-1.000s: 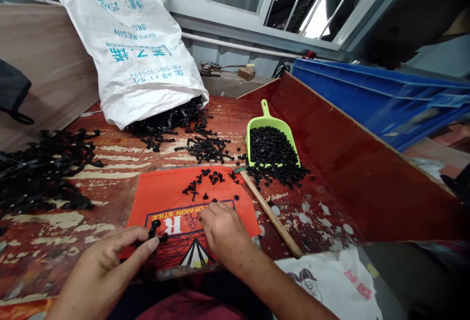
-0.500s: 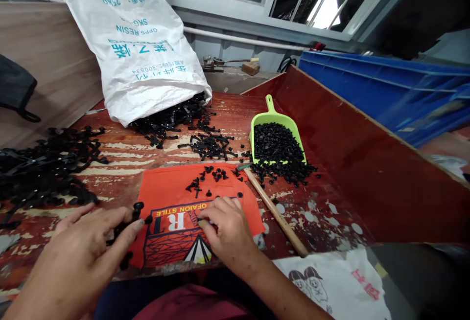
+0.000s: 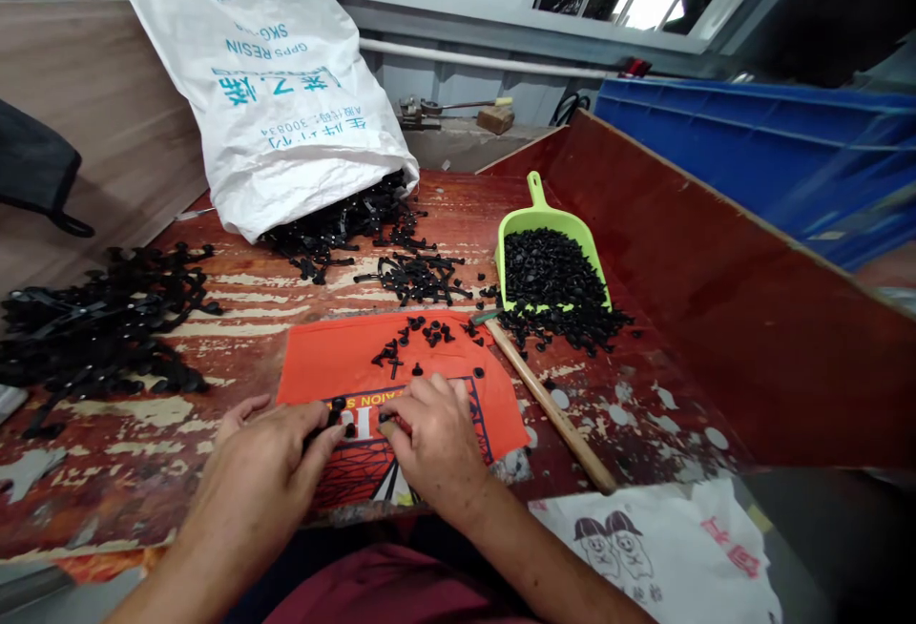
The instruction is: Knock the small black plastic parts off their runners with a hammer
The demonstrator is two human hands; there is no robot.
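Over the left part of an orange cloth (image 3: 315, 343), my left hand (image 3: 268, 467) is closed on a black plastic piece (image 3: 338, 411) whose round ends stick out past the thumb and index finger. My right hand (image 3: 433, 438) is just to its right, thumb and index finger pinched on a small black part (image 3: 386, 417). The two hands are close but apart. Several loose black parts (image 3: 417, 369) lie on the cloth beyond my fingers.
A green dustpan (image 3: 535, 217) full of small black parts stands at the right, a wooden-handled tool (image 3: 551, 409) before it. Black pieces spill from a white sack (image 3: 301, 118). Another black pile (image 3: 107, 328) lies left. A red-brown board (image 3: 716, 290) borders the right.
My left hand has moved right with the black piece, over the cloth and nearer my right hand. My right hand keeps its pinch. The whole view has shifted slightly.
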